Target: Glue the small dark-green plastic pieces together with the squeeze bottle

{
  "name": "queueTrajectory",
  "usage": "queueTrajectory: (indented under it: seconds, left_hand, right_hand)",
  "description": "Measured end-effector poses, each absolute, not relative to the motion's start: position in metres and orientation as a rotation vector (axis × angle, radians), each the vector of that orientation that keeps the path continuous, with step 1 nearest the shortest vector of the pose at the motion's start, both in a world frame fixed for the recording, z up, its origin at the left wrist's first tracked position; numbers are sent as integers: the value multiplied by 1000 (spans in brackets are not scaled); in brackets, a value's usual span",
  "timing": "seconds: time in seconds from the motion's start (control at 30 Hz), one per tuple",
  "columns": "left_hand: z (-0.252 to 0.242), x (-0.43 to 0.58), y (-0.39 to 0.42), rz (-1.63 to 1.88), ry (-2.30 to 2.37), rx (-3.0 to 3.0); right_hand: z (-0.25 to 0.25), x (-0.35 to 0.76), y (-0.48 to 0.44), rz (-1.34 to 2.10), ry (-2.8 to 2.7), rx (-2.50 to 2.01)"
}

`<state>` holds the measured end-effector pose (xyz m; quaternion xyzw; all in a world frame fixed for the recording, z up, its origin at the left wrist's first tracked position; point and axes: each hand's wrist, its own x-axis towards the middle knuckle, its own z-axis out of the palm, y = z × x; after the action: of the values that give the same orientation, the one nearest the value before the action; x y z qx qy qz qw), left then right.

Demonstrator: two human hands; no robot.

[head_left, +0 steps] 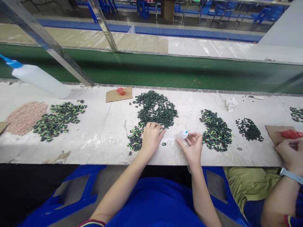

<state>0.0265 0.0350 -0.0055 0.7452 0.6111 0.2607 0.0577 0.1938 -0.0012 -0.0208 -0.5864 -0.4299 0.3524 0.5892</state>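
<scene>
My left hand (pixel 151 137) lies palm down on the white bench, fingers curled at the near edge of a big heap of small dark green parts (pixel 155 108). Whether it holds a part is hidden. A smaller cluster of green-tipped parts (pixel 135 140) sits just left of it. My right hand (pixel 193 145) is closed around a small white squeeze bottle with a blue tip (pixel 183 134), nozzle pointing up-left. One loose part (pixel 163 144) lies between my hands.
More green part piles lie at right (pixel 216 130), (pixel 249 129) and left (pixel 58 119), beside a pinkish pile (pixel 25 116). A large white bottle (pixel 39 78) lies at far left. Cardboard with a red cap (pixel 120 91) is behind. A co-worker's hand (pixel 291 154) rests at right.
</scene>
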Motion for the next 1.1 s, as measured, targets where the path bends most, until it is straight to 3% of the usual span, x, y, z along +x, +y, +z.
queueTrajectory:
  seconds: [0.27, 0.47, 0.6, 0.83, 1.1]
  left_hand:
    - [-9, 22, 34, 1007, 1663, 2347]
    - [2, 23, 5, 1204, 1273, 2531]
    - [-2, 19, -7, 1217, 1210, 2559]
    - [-19, 5, -11, 936, 1367, 2423]
    - [-18, 11, -8, 1009, 1298, 2228]
  right_hand:
    - [-5, 187, -38, 464, -1123, -1438]
    - [0, 168, -38, 1033, -1043, -1325]
    - [-4, 164, -29, 1222, -952, -1269]
    - [-12, 167, -33, 1205, -968, -1330]
    - [-6, 159, -38, 1073, -1129, -1393]
